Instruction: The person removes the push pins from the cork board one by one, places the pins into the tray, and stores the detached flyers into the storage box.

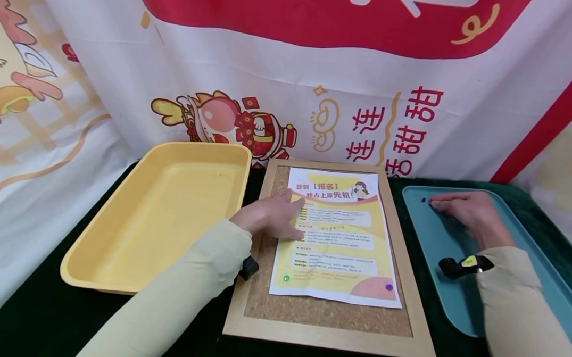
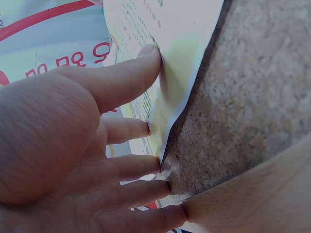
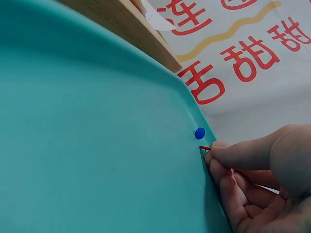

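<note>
A printed yellow-and-white flyer lies on a wood-framed cork board. My left hand rests with spread, straight fingers on the flyer's left edge; in the left wrist view the thumb touches the paper. A green thumbtack and a purple thumbtack sit at the flyer's lower corners. Over the far end of the blue-green tray, my right hand pinches a red thumbtack between thumb and index finger. Close beside it lies a blue thumbtack.
To the left of the board stands a yellow tray with raised sides. Dark green cloth covers the table. A printed white banner hangs right behind the trays and board.
</note>
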`<state>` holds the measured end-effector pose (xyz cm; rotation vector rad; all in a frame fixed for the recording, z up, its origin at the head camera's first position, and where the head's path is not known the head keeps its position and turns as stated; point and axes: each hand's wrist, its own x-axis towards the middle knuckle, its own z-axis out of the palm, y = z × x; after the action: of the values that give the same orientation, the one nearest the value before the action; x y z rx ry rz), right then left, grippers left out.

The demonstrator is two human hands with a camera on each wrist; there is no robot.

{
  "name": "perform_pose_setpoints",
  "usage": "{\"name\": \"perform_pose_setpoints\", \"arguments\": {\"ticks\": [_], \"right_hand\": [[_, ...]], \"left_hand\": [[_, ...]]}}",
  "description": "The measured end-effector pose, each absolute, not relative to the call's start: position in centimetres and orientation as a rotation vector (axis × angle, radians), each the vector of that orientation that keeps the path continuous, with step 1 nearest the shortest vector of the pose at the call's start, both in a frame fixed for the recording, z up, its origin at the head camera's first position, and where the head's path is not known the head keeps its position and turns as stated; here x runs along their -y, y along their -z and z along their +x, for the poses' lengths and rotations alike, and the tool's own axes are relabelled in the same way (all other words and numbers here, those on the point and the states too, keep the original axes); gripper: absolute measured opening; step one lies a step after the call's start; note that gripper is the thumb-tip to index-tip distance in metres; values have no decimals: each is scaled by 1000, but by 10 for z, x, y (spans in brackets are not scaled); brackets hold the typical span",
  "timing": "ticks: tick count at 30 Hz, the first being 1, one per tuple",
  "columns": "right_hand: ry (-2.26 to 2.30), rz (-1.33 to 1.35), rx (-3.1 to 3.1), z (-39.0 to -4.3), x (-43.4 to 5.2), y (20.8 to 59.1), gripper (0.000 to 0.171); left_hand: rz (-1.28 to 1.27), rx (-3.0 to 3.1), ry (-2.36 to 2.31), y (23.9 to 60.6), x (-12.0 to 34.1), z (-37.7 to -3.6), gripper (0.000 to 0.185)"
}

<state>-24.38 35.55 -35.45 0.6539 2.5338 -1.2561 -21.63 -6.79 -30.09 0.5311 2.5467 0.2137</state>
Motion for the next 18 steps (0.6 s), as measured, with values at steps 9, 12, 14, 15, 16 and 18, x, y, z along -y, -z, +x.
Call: {"name": "perform_pose_setpoints", "arguments": {"ticks": [9,12,14,15,16,18], "right_hand": [[1294,540,-2496,-242,-357,354,57],[1302,503,-2469,-239,-360,355,60],[1304,496,-2450,-238,-362,355,62],[1304,494,-2443,-237,-363,355,63],[1306,498,-2435,-237,-364,355,64],[1317,501,-2418,-236,-365,354,66]], "left_hand": [[537,-2548,-215,301,70,-215,89],[547,-2545,-201,301,69,-216,89],[553,-2542,-196,300,67,-216,89],[554,-2539,-197,300,67,-217,89],[552,-2537,-199,300,67,-217,89],[547,-2538,-199,300,66,-217,89]]}}
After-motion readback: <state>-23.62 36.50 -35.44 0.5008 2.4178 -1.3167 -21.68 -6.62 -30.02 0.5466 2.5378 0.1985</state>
